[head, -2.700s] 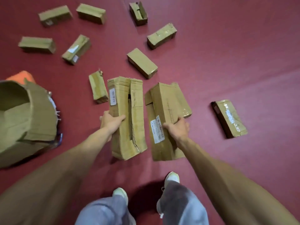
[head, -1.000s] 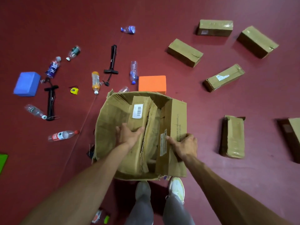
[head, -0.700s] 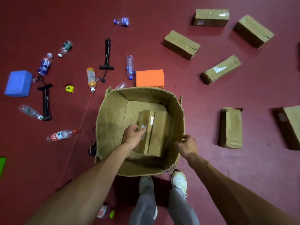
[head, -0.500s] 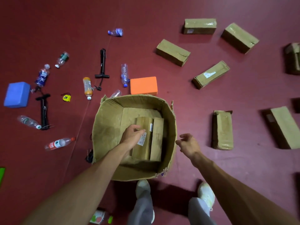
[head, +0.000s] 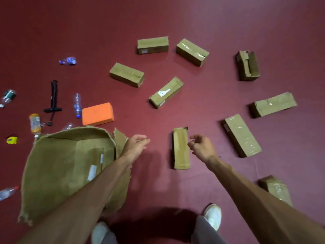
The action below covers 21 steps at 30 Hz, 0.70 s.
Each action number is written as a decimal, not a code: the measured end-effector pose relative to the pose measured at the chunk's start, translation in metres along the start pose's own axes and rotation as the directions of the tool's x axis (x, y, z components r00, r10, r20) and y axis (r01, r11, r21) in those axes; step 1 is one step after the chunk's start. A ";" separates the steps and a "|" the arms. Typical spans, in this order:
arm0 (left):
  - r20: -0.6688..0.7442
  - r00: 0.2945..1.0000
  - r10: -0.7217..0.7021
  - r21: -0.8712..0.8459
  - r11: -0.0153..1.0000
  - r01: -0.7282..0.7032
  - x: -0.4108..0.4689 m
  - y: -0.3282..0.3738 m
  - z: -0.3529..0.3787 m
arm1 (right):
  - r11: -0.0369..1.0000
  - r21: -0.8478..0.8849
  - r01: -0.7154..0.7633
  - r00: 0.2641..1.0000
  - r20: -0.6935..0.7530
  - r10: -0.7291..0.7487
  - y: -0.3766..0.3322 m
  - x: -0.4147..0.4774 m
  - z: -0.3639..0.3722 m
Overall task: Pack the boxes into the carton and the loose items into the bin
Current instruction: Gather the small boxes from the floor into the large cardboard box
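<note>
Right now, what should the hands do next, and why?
Probably lower the right hand onto the nearest box and grasp it: it holds nothing, that box lies just beside it, and the carton stands open close by.

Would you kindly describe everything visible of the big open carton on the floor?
The carton is brown cardboard, open-topped, with ragged, torn rims and a split far-right corner. It stands on the red floor at lower left. Boxes with white labels lie inside. The left forearm crosses above its right wall, the left hand just beyond it.
</note>
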<state>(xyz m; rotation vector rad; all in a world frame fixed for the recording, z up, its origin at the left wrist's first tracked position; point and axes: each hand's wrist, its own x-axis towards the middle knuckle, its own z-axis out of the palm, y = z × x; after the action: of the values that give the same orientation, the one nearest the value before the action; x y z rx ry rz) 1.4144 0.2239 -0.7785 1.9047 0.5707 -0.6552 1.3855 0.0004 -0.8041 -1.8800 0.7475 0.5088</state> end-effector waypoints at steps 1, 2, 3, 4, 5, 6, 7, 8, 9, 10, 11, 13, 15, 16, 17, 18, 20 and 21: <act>0.006 1.000 0.006 0.008 1.000 -0.006 0.005 0.004 0.023 | 1.000 -0.007 0.007 1.000 -0.009 -0.007 0.015 0.012 -0.019; 0.011 1.000 0.006 0.010 1.000 -0.006 0.011 0.007 0.044 | 1.000 -0.019 0.006 1.000 -0.021 -0.006 0.028 0.023 -0.035; 0.014 1.000 0.011 0.007 1.000 -0.011 0.018 0.007 0.061 | 1.000 -0.024 0.004 0.999 -0.035 -0.005 0.041 0.034 -0.046; 0.009 1.000 0.021 0.003 1.000 -0.021 0.026 0.006 0.077 | 1.000 -0.030 0.002 0.999 -0.048 -0.003 0.053 0.043 -0.054; 0.016 1.000 0.021 -0.001 1.000 -0.021 0.034 0.002 0.092 | 1.000 -0.030 0.000 0.999 -0.048 -0.002 0.069 0.054 -0.059; 0.036 0.999 0.011 0.001 1.000 -0.011 0.046 -0.005 0.107 | 0.999 -0.033 -0.010 0.999 -0.046 0.009 0.082 0.064 -0.061; 0.048 0.999 0.011 0.002 1.000 -0.011 0.058 -0.010 0.119 | 0.999 -0.036 -0.018 0.998 -0.056 0.016 0.094 0.074 -0.060; 0.056 0.998 -0.005 0.023 1.000 0.004 0.064 -0.014 0.125 | 0.999 -0.041 -0.017 0.998 -0.057 0.014 0.097 0.077 -0.058; 0.077 0.997 -0.022 0.048 0.999 0.018 0.090 -0.038 0.147 | 0.998 -0.048 -0.027 0.998 -0.058 0.024 0.125 0.101 -0.045; 0.090 0.995 -0.032 0.063 0.998 0.026 0.119 -0.063 0.169 | 0.999 -0.043 -0.024 0.998 -0.057 0.022 0.151 0.126 -0.032; 0.093 0.994 -0.049 0.112 0.993 0.038 0.124 -0.065 0.172 | 0.999 -0.033 -0.023 0.998 -0.059 0.021 0.153 0.132 -0.031; 0.130 0.989 -0.064 0.152 0.987 0.044 0.149 -0.092 0.191 | 0.999 -0.033 -0.033 0.997 -0.064 0.031 0.177 0.157 -0.013; 0.158 0.987 -0.043 0.188 0.982 0.013 0.199 -0.133 0.215 | 1.000 -0.028 -0.002 0.998 -0.069 0.000 0.210 0.201 0.015; 0.165 0.986 -0.038 0.215 0.977 0.002 0.224 -0.151 0.225 | 1.000 -0.018 -0.001 0.997 -0.072 -0.001 0.225 0.223 0.027; 0.167 0.985 -0.035 0.237 0.972 -0.006 0.244 -0.166 0.234 | 1.000 -0.004 0.003 0.997 -0.071 -0.003 0.240 0.242 0.040; 0.161 0.986 -0.037 0.258 0.966 -0.006 0.264 -0.181 0.242 | 1.000 0.005 -0.003 0.998 -0.063 0.003 0.254 0.260 0.050; 0.108 0.993 -0.054 0.296 0.955 0.020 0.298 -0.206 0.256 | 1.000 0.016 0.001 0.999 -0.036 0.000 0.278 0.292 0.068; 0.078 0.993 -0.086 0.305 0.951 0.058 0.313 -0.215 0.263 | 1.000 0.027 0.000 1.000 -0.021 0.001 0.289 0.307 0.076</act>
<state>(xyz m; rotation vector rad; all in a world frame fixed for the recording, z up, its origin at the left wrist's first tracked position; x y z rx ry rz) 1.4582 0.0981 -1.2202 2.1323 0.5057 -0.9146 1.4047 -0.0997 -1.2207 -1.8623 0.7647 0.4778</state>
